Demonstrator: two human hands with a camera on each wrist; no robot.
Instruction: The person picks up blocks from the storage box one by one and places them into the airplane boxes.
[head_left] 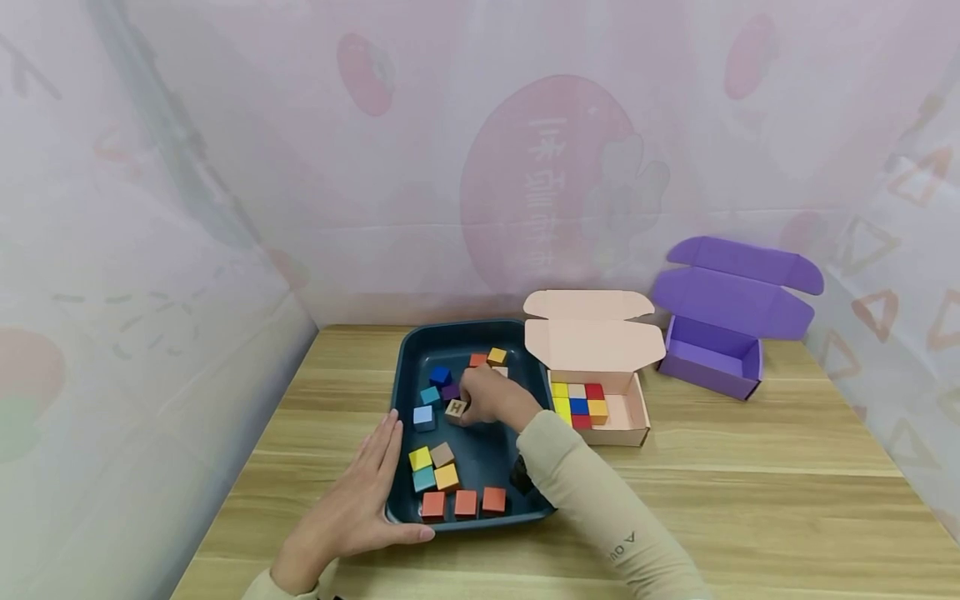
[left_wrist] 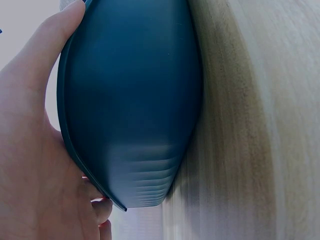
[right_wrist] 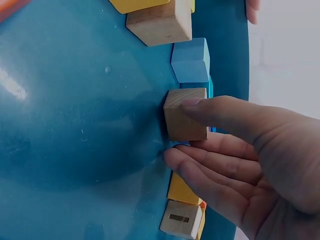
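Note:
In the head view my right hand point(head_left: 491, 396) reaches into a dark blue tray point(head_left: 483, 458) and pinches a wooden block point(head_left: 455, 410) marked with an H. The right wrist view shows the thumb on one side of this wooden block point(right_wrist: 185, 120), with the fingers behind and below it. My left hand point(head_left: 352, 500) rests along the tray's left rim, fingers straight and thumb at the near corner. Beside the held block stand a light blue block point(head_left: 423, 418), a teal block point(head_left: 430, 396) and a purple block point(head_left: 450, 392).
Near the tray's front lie a yellow block point(head_left: 420, 458) and several others, with red blocks point(head_left: 466, 503) in a row. Right of the tray, an open pink box point(head_left: 626, 408) holds several coloured blocks. Farther right stands an open purple box point(head_left: 708, 371). Fabric walls enclose the wooden table point(head_left: 750, 483).

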